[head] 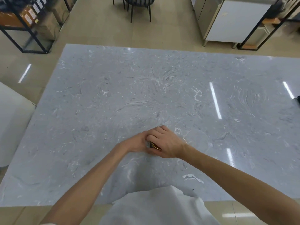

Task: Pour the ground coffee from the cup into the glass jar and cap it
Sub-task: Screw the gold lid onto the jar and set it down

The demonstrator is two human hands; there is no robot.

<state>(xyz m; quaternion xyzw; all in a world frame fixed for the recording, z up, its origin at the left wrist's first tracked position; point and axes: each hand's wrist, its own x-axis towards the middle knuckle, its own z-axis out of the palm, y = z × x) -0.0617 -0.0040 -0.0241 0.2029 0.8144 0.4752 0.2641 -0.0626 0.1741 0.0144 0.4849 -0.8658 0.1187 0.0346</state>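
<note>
Both hands meet at the middle of the grey marble table (pixel 113 98). My left hand (pixel 138 142) wraps the side of the glass jar (pixel 148 144), of which only a sliver of clear glass shows. My right hand (pixel 165 142) lies over the jar's top, its fingers around a dark, gold-edged lid (pixel 155 146). A clear plastic cup (pixel 197 141) stands upright just right of my right hand, apart from it; I cannot tell what it holds. Whether the lid is fully seated is hidden by my fingers.
A dark object (pixel 298 101) pokes in at the table's right edge. Beyond the far edge are black chairs (pixel 138 5), a metal shelf rack (pixel 27 25) at left and a white cabinet (pixel 233 21) at right. A white rounded item (pixel 11 124) stands left of the table.
</note>
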